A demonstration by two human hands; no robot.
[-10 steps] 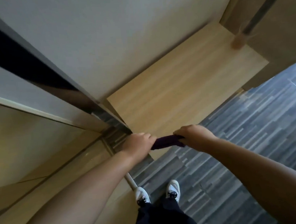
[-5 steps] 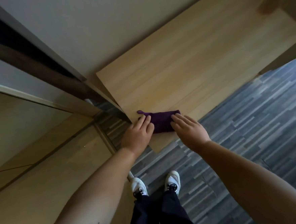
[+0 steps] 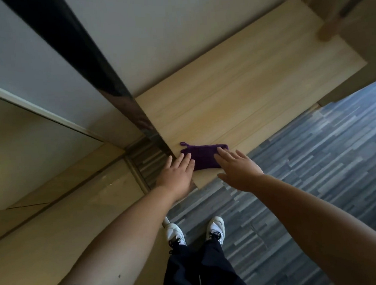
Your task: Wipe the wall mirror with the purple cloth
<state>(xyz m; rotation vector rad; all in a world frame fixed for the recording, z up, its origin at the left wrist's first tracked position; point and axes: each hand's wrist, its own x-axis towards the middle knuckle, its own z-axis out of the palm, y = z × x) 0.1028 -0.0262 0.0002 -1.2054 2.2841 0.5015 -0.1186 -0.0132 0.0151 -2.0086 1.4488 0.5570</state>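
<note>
The purple cloth (image 3: 203,156) lies folded flat on the near left corner of a light wooden shelf top (image 3: 245,89), a small loop sticking out at its far left. My left hand (image 3: 176,174) is flat with fingers apart, its fingertips at the cloth's left edge. Over the cloth's right part hovers my right hand (image 3: 238,170), also spread and holding nothing. The wall mirror (image 3: 39,157) fills the left side, bounded by a dark frame (image 3: 102,81), and reflects pale panels and floor.
Grey striped floor (image 3: 317,166) spreads to the right and below. My white shoes (image 3: 195,230) and dark trousers stand close to the shelf's front edge. A white wall (image 3: 174,27) rises behind the shelf. A wooden post (image 3: 328,30) stands at the far right.
A second ago both hands gripped the bunched cloth between them. They set it down flat on the shelf corner, let go, and are now spread with the right hand drawing back.
</note>
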